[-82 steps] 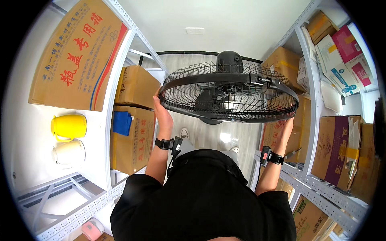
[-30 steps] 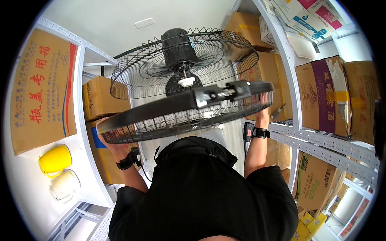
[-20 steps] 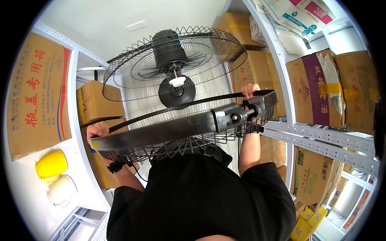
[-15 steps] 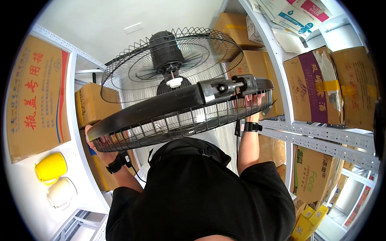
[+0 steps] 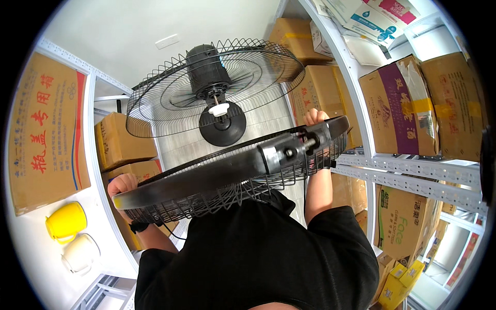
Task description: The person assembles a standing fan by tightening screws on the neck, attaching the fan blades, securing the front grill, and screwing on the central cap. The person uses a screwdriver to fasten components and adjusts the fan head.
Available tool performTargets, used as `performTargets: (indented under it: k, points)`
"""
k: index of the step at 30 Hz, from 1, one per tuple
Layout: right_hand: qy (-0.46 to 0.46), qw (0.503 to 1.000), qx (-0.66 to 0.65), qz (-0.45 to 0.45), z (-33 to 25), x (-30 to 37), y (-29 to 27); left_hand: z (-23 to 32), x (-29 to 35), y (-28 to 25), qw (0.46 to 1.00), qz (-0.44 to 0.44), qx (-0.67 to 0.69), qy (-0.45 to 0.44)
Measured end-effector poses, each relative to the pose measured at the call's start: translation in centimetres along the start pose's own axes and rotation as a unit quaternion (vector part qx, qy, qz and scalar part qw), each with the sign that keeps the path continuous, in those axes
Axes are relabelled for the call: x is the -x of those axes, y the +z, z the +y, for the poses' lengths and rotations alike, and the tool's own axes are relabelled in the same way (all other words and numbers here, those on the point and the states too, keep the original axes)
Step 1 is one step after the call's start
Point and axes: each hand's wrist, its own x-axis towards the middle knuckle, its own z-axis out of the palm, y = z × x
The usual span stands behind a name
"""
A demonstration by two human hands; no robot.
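Note:
A large round fan grille (image 5: 201, 183) with a black rim band and a clamp (image 5: 289, 150) on it is held across my front, against my black shirt. My left hand (image 5: 123, 186) is closed over its left end. At the right end my right hand (image 5: 316, 119) curls its fingers over the rim, the palm hidden behind it. Beyond stands a black fan (image 5: 207, 72) with its wire rear grille (image 5: 155, 111) still around the motor. A white nut-like piece (image 5: 219, 109) sits on its bare shaft, and the round base (image 5: 223, 126) rests on the floor.
Metal shelving with cardboard boxes lines both sides, including a purple-banded box (image 5: 400, 108) on the right. A yellow jug (image 5: 66, 222) and a cream jug (image 5: 81, 253) are on the left shelf. More boxes (image 5: 124, 142) flank the fan, and a white wall is behind it.
The held grille has come down and closer to my body, tilting so its rim band faces up more. The fan's base now shows, and fingers of both hands appear over the rim.

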Motion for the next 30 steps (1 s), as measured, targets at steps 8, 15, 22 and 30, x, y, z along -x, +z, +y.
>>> performTargets:
  k: [8, 15, 22, 30]
  points:
    - [0.013, 0.998, 0.061, 0.017, -0.6, -0.3, 0.0, 1.2, 0.3, 2.1, 0.984, 0.115, -0.126, -0.055]
    - [-0.003, 0.979, -0.009, 0.204, -0.4, -0.7, 0.5, 1.2, -1.7, 7.6, 0.908, 0.411, 0.006, -0.084]
    - [0.021, 0.992, -0.047, 0.119, -0.8, -1.3, -1.9, -1.0, 1.0, -6.7, 0.980, 0.023, 0.154, -0.126]
    - [-0.066, 0.949, 0.184, 0.249, -0.8, -1.1, -0.2, 0.7, -3.5, 1.1, 0.968, 0.174, -0.087, -0.160]
